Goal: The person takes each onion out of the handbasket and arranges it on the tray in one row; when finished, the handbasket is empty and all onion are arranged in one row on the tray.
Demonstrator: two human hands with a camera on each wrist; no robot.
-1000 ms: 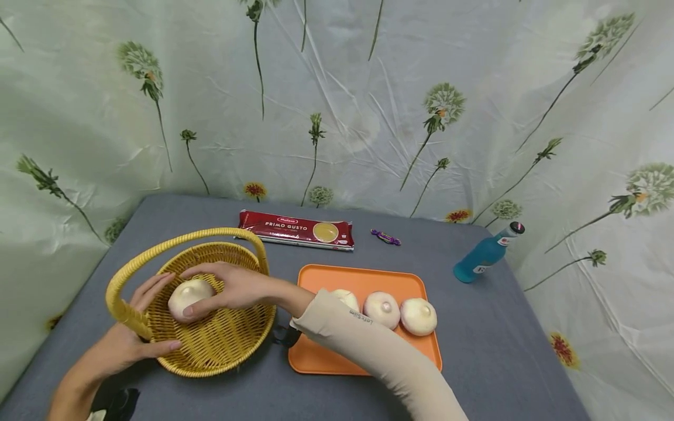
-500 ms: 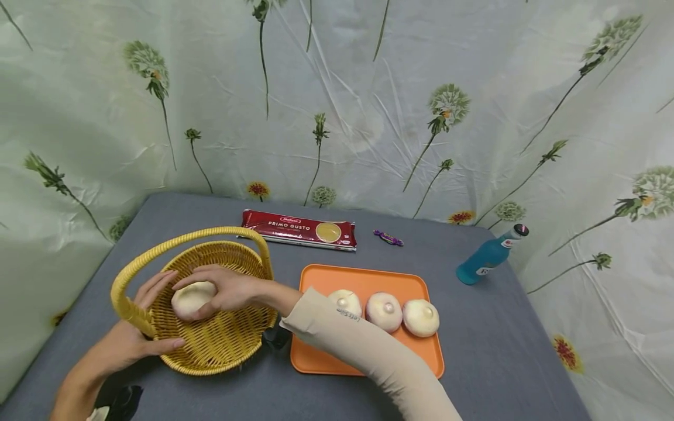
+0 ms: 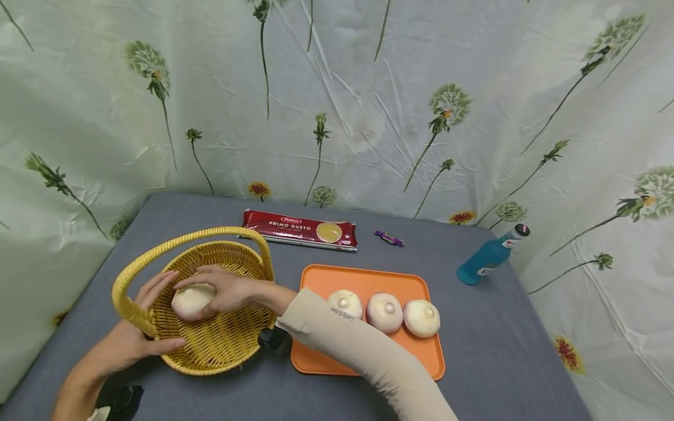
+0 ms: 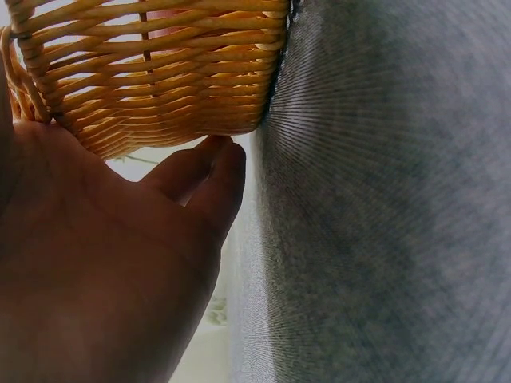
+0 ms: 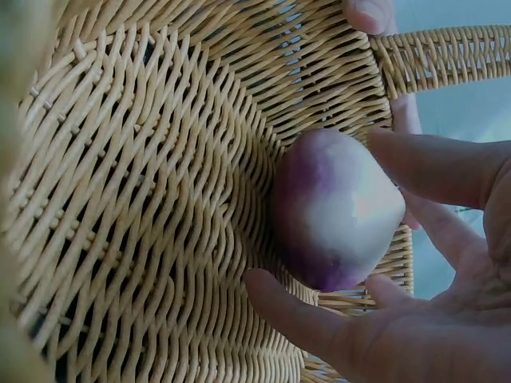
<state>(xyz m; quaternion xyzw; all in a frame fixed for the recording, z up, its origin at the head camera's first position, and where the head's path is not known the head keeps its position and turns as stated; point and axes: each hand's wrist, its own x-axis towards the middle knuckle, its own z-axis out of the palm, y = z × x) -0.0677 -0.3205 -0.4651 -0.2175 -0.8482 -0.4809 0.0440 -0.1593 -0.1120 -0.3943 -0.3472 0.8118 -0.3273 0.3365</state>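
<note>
In the yellow wicker basket [image 3: 226, 345] lies a white-and-purple turnip [image 3: 191, 301], against the basket's left inner wall. My right hand [image 3: 231, 289] holds it, fingers over the far side and thumb at the near side. In the right wrist view, the thumb tip is right at the turnip [image 5: 335, 215] and the fingers spread round its lower side. My left hand [image 3: 123, 345] grips the basket's left side by the handle's base, thumb over the rim. The left wrist view shows that hand's fingers behind the woven wall [image 4: 168, 88].
An orange tray [image 3: 321, 362] right of the basket bears three turnips [image 3: 384, 313] in a row, partly behind my right sleeve. Farther back lie a red PRIMO GUSTO pack [image 3: 295, 228] and a purple-wrapped candy [image 3: 388, 238]. A blue bottle [image 3: 487, 257] stands at the right.
The turnip in the basket has turned, so its pointed top no longer shows. My right thumb has slid back towards its edge. The left hand stays on the basket.
</note>
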